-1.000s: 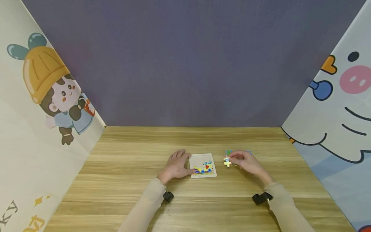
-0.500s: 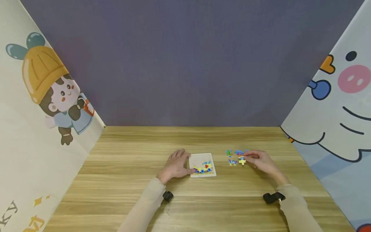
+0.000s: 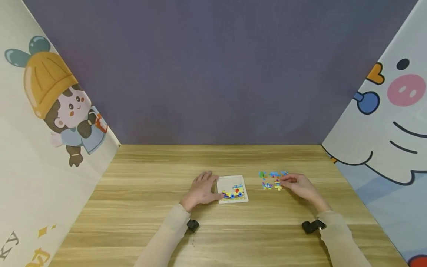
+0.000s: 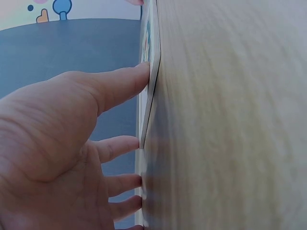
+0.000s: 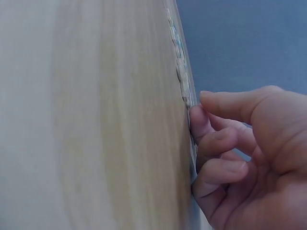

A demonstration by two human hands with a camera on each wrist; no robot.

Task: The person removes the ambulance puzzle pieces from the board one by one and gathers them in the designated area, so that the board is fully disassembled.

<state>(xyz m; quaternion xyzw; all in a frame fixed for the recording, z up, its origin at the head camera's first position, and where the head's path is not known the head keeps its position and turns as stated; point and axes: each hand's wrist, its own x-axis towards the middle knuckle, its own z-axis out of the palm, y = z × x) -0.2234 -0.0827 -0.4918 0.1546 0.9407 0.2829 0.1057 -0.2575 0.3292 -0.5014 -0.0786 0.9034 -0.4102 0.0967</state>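
In the head view, my left hand (image 3: 201,190) lies at the left side of a white puzzle tray (image 3: 246,191), fingers spread. Its thumb rests on the tray's lower left edge, and the index fingertip touches the upper left corner. Inside the tray, joined puzzle pieces (image 3: 237,190) form a yellow vehicle with blue wheels along the bottom. To the right, my right hand (image 3: 300,185) pinches the edge of a yellow puzzle piece (image 3: 277,187) between thumb and index finger, low at the table. The right wrist view shows that pinch edge-on, the other fingers curled.
Several loose puzzle pieces lie beside the right hand, among them a green and blue piece (image 3: 262,174), a blue piece (image 3: 274,174) and a blue and purple piece (image 3: 266,185). The wooden table (image 3: 213,241) meets a dark back panel (image 3: 213,74).
My right hand has carried the yellow puzzle piece rightward, away from the tray, and lowered it among the loose pieces, uncovering several of them. The left hand has stayed on the tray.
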